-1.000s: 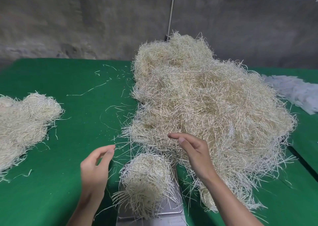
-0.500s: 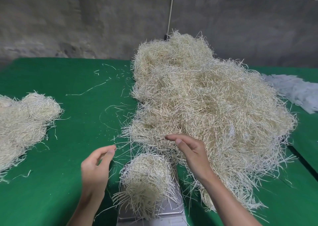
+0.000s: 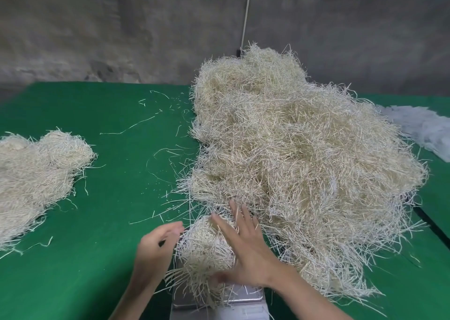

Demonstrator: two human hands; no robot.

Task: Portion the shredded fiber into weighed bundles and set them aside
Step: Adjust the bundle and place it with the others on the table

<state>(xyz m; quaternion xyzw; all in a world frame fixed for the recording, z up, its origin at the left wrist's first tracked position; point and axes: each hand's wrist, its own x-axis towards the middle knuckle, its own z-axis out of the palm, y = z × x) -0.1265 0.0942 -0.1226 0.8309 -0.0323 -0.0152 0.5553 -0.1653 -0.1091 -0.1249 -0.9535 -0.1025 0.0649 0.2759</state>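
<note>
Right grip (image 3: 243, 244) wide and flat on the bundle (image 3: 204, 249) atop the scale (image 3: 243, 297); left grip (image 3: 158, 244) half-open, loosely curled, at its edge.

Processing workshop: bare concrete wall (image 3: 121, 27) at 12 o'clock, green-covered worktable (image 3: 109, 198), bulk fiber heap (image 3: 304, 161) at 1 o'clock, portioned pile (image 3: 36, 173) at 9 o'clock, metal weighing scale (image 3: 248, 296) at 6 o'clock.

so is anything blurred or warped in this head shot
Head view: the right hand is motion-blurred, the thumb most; the left hand is slightly soft; the fiber pile is sharp; the far edge of the green table bows; even light, no glare.
</note>
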